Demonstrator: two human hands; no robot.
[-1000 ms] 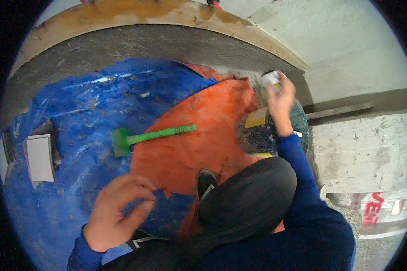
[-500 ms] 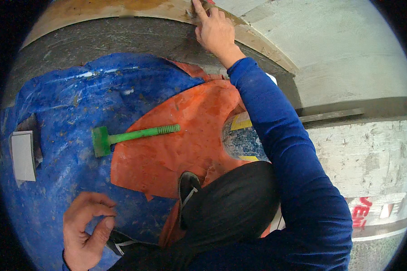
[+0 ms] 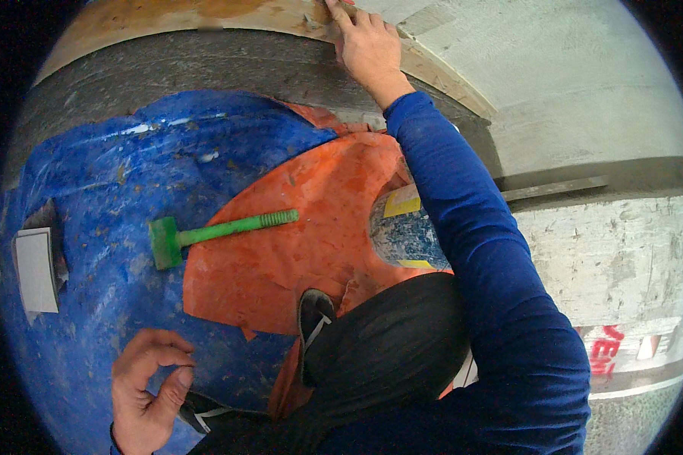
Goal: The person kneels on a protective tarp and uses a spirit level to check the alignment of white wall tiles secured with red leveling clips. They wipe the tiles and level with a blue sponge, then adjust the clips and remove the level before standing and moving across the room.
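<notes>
Bare skin meets brown wood: we find the right hand (image 3: 372,49) at the top of the view, fingers stretched toward the wooden board (image 3: 167,15) and apparently touching it. Its fingertips are partly hidden, so we cannot tell how wide the grip is or whether it has hold of anything. A second ago this hand is over the bucket (image 3: 404,239), holding a white container; now it is up at the board, so we judge that the work centres there. We cannot make out the container clearly now.

The left hand (image 3: 146,387) hovers low on the left, loosely curled, thumb and fingers apart, holding nothing we can see. Beyond it, the green hammer (image 3: 218,230) lies with its handle on the orange sheet (image 3: 281,273) and its head on the blue sheet (image 3: 91,189). Pale flat pads (image 3: 36,269) sit at far left.
</notes>
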